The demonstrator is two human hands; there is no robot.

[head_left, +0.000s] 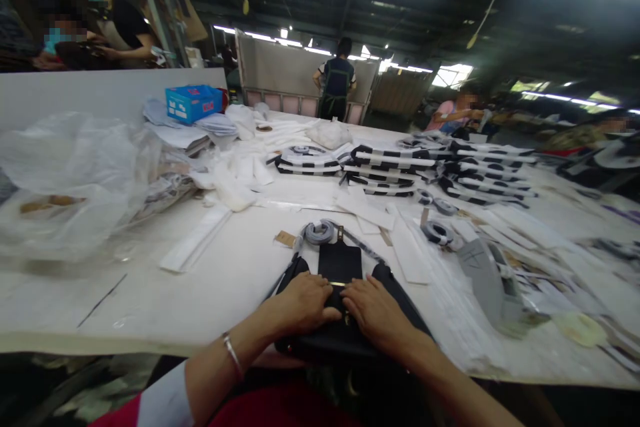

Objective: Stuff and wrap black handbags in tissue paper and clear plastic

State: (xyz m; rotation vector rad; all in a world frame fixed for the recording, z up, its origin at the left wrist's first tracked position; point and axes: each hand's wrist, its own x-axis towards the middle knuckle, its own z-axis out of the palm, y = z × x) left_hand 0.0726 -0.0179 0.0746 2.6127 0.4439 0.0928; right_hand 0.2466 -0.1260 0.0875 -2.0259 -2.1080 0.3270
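Observation:
A black handbag (pixel 325 340) lies at the table's front edge, close to my body. Its flap tab (pixel 340 260) points away from me, with a small metal clasp at the far end and a gold-coloured bar across it. My left hand (pixel 305 300) rests on the bag's left side, fingers laid over the surface and thumb towards the middle. On the other side my right hand (pixel 375 310) lies with its fingers spread on the bag beside the tab. Just beyond the bag is a wrapped, coiled grey strap (pixel 320 232), with a brown tag (pixel 285 239) to its left.
Stacks of black-and-white wrapped bag pieces (pixel 390 170) lie farther back. Clear plastic bags (pixel 75 180) and a blue box (pixel 193 103) are at the left. A grey tape dispenser (pixel 493 287) and strap coils (pixel 437 232) are at the right. Other people stand or sit beyond.

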